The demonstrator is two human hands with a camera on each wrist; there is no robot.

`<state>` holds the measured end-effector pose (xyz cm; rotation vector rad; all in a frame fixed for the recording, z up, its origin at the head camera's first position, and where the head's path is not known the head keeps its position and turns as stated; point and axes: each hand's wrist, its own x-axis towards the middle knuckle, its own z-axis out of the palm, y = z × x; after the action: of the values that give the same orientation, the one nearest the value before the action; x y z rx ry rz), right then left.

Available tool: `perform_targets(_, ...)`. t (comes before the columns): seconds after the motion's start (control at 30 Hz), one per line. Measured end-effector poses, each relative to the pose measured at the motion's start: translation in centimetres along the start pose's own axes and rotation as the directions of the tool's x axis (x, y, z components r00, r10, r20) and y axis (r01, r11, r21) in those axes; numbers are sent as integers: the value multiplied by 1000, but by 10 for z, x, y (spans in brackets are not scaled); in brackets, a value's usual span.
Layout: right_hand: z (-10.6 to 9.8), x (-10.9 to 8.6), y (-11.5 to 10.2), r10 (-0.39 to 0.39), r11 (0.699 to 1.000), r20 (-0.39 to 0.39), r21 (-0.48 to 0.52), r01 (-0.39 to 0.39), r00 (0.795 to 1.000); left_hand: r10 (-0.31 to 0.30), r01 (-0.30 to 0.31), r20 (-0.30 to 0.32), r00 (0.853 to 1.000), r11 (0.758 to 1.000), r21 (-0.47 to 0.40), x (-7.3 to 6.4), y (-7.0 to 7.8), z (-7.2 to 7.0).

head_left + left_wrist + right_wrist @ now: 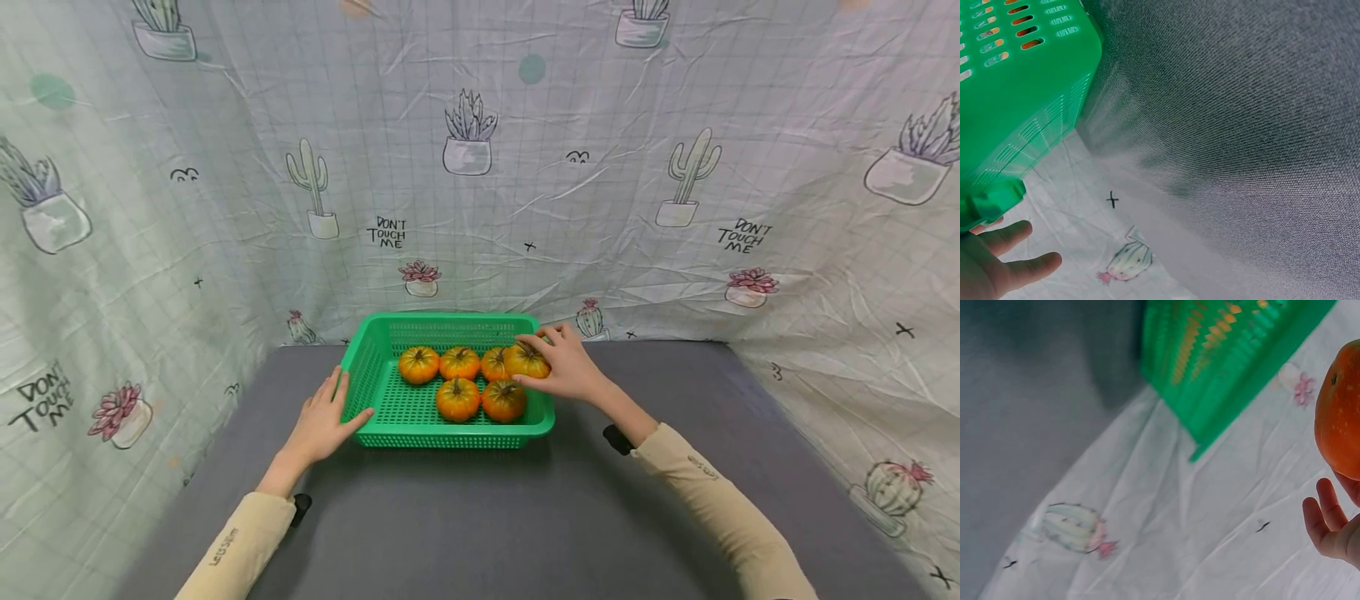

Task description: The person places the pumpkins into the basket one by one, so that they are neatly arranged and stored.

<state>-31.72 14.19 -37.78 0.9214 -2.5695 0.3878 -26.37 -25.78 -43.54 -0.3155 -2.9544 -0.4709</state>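
Observation:
A green plastic basket (450,431) stands on the dark table with several small orange pumpkins in it, among them one at the left (418,365). My right hand (566,364) grips a pumpkin (527,361) above the basket's right side. In the right wrist view this pumpkin (1341,412) is off to the right edge, with some fingers (1329,515) below it. My left hand (322,421) rests at the basket's left rim, fingers spread and thumb towards the front edge. The left wrist view has the left hand (997,262) beside the basket's rim (991,203).
A dark grey table (480,517) lies under the basket. Behind and at both sides hangs a pale cloth (525,208) printed with cacti and potted plants; it meets the table's back edge just behind the basket.

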Motion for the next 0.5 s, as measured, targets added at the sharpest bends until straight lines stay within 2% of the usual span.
perform_targets(0.23, 0, 22, -25, -43, 998, 44, 38, 42, 998, 12, -12, -17, 1000, 1000, -8, 1, -1, 2)
perform_targets(0.5, 5, 43, -48, -102, 994, 61, 37, 100, 993, 17, -17, 2, 1000, 1000, -8, 3, -3, 3)
